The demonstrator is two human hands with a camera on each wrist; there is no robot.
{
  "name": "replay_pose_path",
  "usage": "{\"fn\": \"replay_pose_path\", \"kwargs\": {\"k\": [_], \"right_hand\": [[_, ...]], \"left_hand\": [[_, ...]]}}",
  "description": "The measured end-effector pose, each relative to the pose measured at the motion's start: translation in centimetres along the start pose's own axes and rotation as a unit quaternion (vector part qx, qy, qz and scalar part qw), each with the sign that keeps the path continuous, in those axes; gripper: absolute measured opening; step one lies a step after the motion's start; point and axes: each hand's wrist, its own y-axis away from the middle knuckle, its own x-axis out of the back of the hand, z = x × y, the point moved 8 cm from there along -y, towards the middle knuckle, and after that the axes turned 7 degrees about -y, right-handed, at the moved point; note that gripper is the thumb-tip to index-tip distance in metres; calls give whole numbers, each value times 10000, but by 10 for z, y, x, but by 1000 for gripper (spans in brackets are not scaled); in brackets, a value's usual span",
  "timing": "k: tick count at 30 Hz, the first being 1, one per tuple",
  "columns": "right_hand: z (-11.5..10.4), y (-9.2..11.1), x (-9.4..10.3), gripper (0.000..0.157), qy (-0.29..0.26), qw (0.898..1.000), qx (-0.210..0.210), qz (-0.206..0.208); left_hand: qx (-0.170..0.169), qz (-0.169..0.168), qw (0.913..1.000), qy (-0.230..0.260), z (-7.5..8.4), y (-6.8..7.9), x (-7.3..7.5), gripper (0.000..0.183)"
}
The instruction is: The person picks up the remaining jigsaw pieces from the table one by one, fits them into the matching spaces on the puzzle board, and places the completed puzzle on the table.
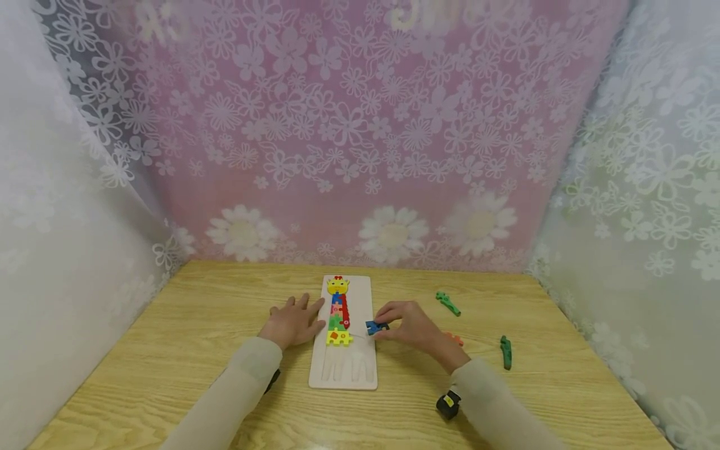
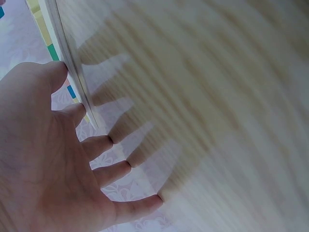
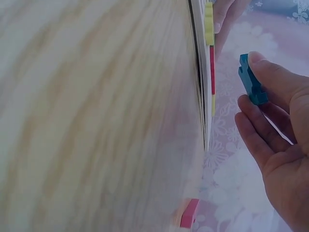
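A blue puzzle piece [image 1: 375, 327] is pinched between the thumb and fingers of my right hand [image 1: 413, 328], over the right edge of a pale puzzle board [image 1: 361, 294]. The right wrist view shows the same puzzle piece [image 3: 252, 79] raised off the table. On the board, a yellow giraffe head [image 1: 338, 286] sits above blue, pink, red and green neck pieces, with a yellow body piece [image 1: 339, 338] below them. Leg-shaped recesses mark the board's lower end. My left hand [image 1: 290, 322], fingers spread, rests at the board's left edge; its thumb [image 2: 58, 75] touches the side.
Two green puzzle pieces lie on the right of the wooden table [image 1: 214, 312]: one farther back [image 1: 448, 304], one nearer [image 1: 506, 352]. An orange piece [image 1: 454, 339] is partly hidden behind my right wrist. A flowered curtain [image 1: 360, 125] hangs behind the table.
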Motion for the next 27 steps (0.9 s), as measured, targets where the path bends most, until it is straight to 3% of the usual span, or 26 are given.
{"fn": "replay_pose_path", "kwargs": {"k": [27], "right_hand": [[-11, -9, -24, 21, 38, 9993, -300, -230]], "left_hand": [[11, 14, 10000, -74, 1, 0, 0, 64]]}}
